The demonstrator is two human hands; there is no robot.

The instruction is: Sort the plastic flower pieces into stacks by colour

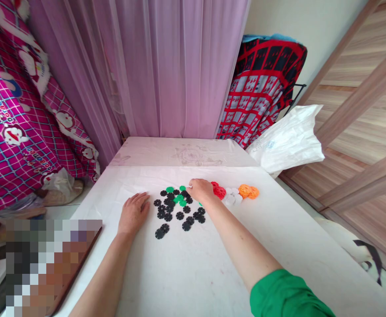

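Note:
Spread over the white table are several black notched plastic discs (180, 215), some overlapping, with a few green discs (180, 199) among them. Just left of these lies my left hand (134, 214), palm down, fingers stretched out and holding nothing. My right hand (200, 190) is at the far right side of the black and green discs, its fingers closed in a pinch. Whatever they hold is hidden. Beside that hand sits a heap of red discs (218, 190), partly covered by it. Farther right come white discs (232, 196) and orange discs (248, 191), each colour grouped together.
A white cloth covers the table (180, 273). At its far right edge is a white plastic bag (288, 138). A pixelated rectangular object (57, 268) lies at the near left. Behind hangs a purple curtain (180, 66); wooden cabinet doors (365, 119) stand on the right.

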